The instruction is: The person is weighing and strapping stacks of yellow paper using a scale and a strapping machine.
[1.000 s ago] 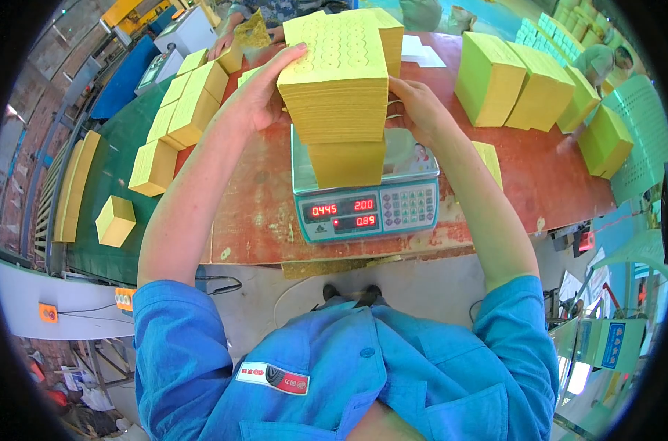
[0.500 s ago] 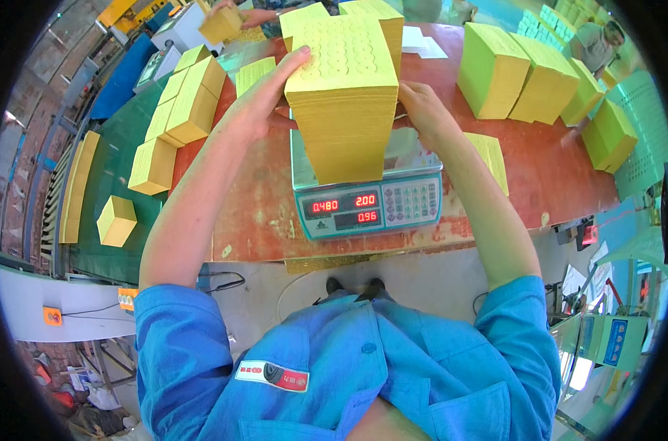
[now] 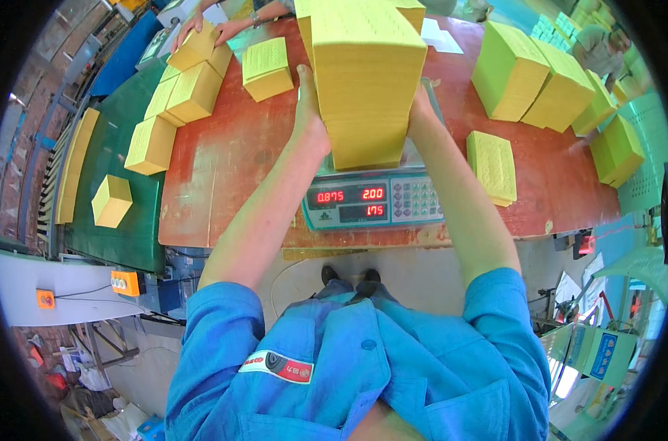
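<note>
A tall stack of yellow paper (image 3: 367,103), its top marked with a patterned texture, stands upright on the platform of a digital scale (image 3: 422,209) with red lit digits. My left hand (image 3: 310,106) lies along the stack's left side, thumb upward. At its right side is my right hand (image 3: 422,110), the fingers mostly hidden behind the paper. The stack is held between both hands. More yellow stacks (image 3: 414,11) rise directly behind it, partly hidden.
Short yellow stacks flank the scale, one at left (image 3: 266,70), one at right (image 3: 493,167). Larger stacks (image 3: 510,71) stand at far right. Blocks line the green belt (image 3: 135,220) at left, where another person's hands (image 3: 201,29) hold a yellow block (image 3: 196,45). White sheets (image 3: 440,37) lie behind.
My left hand has gone from the stack's top left edge down to its side. The stack sits further right on the scale, and the display digits differ. The other person's block has come down onto the row.
</note>
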A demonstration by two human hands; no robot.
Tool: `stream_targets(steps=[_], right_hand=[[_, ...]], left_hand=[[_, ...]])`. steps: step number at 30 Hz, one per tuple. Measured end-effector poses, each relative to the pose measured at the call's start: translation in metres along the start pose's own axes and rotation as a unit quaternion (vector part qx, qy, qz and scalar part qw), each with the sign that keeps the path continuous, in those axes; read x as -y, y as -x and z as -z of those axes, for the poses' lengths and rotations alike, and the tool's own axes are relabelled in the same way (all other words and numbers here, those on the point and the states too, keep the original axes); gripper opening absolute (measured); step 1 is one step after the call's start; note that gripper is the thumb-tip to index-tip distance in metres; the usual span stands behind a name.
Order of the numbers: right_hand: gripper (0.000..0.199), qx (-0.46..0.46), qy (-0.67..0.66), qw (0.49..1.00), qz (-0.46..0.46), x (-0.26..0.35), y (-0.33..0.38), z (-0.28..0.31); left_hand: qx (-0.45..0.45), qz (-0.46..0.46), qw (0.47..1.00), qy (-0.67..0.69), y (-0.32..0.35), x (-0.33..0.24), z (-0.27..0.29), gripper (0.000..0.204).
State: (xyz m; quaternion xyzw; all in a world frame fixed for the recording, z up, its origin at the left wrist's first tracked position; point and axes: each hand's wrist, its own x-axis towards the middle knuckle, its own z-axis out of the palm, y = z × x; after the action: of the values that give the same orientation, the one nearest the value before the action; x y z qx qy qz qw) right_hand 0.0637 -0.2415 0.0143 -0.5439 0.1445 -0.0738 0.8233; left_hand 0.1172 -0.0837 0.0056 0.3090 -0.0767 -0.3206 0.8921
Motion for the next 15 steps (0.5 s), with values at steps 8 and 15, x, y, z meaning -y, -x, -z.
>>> stream_targets(steps=[8,15], right_hand=[[0.055,-0.053,-0.020,0.984,0.169,-0.013,0.010,0.073],[0.032,-0.040,0.083,0.995,0.035,-0.057,0.197,0.150]], left_hand=[[-0.243,-0.186,0.920,-0.246,0.045,-0.018,0.017,0.062],[-0.343,-0.161,0.537,-0.754,0.219,-0.042,0.212,0.059]])
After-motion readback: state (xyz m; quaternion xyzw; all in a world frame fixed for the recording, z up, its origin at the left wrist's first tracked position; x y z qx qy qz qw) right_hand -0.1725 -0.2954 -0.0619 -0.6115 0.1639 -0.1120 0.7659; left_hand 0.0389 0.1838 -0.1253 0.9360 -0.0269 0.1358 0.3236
